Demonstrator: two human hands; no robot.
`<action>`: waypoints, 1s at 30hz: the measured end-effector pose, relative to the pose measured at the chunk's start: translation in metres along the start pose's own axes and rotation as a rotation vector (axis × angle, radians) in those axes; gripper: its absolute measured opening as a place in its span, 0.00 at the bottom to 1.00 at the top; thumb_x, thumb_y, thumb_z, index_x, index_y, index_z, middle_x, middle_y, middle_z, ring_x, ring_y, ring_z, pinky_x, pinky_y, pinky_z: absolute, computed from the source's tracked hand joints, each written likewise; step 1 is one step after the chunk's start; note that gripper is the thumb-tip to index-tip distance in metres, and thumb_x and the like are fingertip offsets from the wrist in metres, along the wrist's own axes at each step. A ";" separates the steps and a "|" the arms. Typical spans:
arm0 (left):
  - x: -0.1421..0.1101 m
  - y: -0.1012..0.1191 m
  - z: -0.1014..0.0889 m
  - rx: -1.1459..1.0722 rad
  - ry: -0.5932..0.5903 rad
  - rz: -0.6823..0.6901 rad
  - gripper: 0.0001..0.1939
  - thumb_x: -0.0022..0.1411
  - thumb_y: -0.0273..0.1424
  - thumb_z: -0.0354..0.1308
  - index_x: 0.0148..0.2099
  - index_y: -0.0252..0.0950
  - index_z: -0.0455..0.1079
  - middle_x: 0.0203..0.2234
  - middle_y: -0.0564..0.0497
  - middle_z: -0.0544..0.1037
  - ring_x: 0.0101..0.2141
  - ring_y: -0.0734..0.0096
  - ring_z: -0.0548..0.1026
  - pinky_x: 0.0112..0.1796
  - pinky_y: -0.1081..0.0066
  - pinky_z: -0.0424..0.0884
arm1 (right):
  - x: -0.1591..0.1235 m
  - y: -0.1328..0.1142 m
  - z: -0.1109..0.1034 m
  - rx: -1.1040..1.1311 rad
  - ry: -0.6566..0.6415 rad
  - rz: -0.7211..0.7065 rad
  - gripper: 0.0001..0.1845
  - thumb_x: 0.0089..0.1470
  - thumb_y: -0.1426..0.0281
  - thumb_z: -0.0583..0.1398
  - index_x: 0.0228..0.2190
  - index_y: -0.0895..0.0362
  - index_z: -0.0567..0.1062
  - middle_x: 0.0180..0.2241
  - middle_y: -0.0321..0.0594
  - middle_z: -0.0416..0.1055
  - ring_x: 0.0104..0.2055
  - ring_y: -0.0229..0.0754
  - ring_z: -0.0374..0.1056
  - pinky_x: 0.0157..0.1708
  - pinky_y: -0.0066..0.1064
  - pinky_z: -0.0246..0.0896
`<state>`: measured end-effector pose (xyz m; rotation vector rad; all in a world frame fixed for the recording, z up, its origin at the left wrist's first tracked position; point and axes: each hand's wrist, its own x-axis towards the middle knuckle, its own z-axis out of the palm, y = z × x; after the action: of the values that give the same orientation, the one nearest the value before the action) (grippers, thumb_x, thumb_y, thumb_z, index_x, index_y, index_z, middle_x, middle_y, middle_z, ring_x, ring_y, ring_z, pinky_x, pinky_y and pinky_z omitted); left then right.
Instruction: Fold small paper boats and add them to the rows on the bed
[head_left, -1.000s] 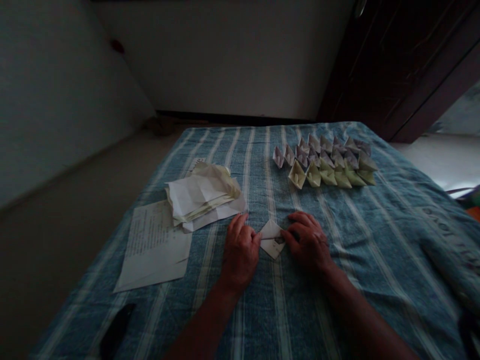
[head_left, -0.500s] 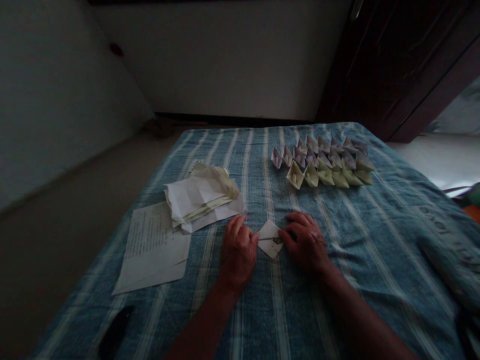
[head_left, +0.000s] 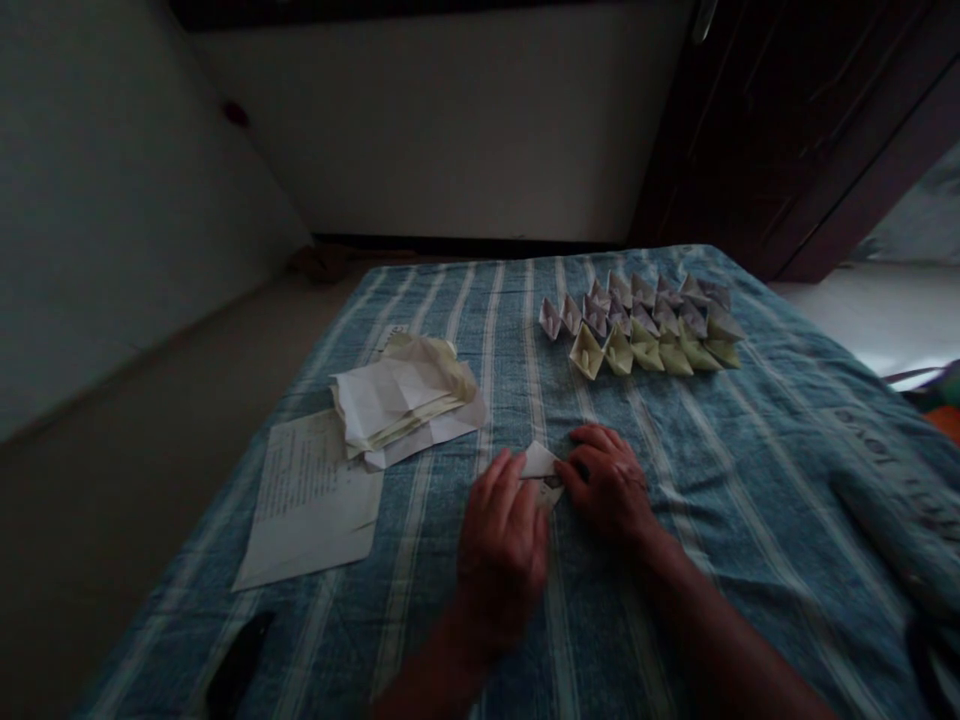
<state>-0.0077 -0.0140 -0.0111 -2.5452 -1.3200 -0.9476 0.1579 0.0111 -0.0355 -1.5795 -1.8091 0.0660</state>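
Observation:
A small folded white paper (head_left: 540,462) lies on the striped blue bedspread (head_left: 750,560), just in front of my body's centre line. My right hand (head_left: 609,485) pinches its right side, with the fingertips on the fold. My left hand (head_left: 501,550) has its fingers spread and hangs over the paper's lower left side, covering part of it. Whether the left fingers touch the paper is hard to tell in this dim light.
Several folded paper boats (head_left: 643,328) stand in tight rows at the far right. A loose pile of paper (head_left: 401,400) lies on a printed sheet (head_left: 307,500) at left. A dark object (head_left: 238,665) rests near the bed's front left. A dark wooden door (head_left: 772,130) rises behind.
My left hand has lifted off the bedspread and moved right, over the paper's lower left side. The paper is now partly hidden. My right hand stays on the paper.

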 end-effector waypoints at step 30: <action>-0.018 0.017 0.013 0.086 -0.337 -0.006 0.35 0.62 0.40 0.56 0.64 0.27 0.54 0.63 0.34 0.60 0.63 0.48 0.56 0.58 0.49 0.61 | 0.000 -0.001 0.000 0.026 0.025 0.016 0.10 0.53 0.71 0.61 0.21 0.55 0.73 0.39 0.44 0.74 0.46 0.48 0.66 0.45 0.40 0.62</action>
<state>0.0040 -0.0323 -0.0286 -2.7179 -1.4131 -0.4610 0.1571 0.0108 -0.0345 -1.5703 -1.7702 0.0762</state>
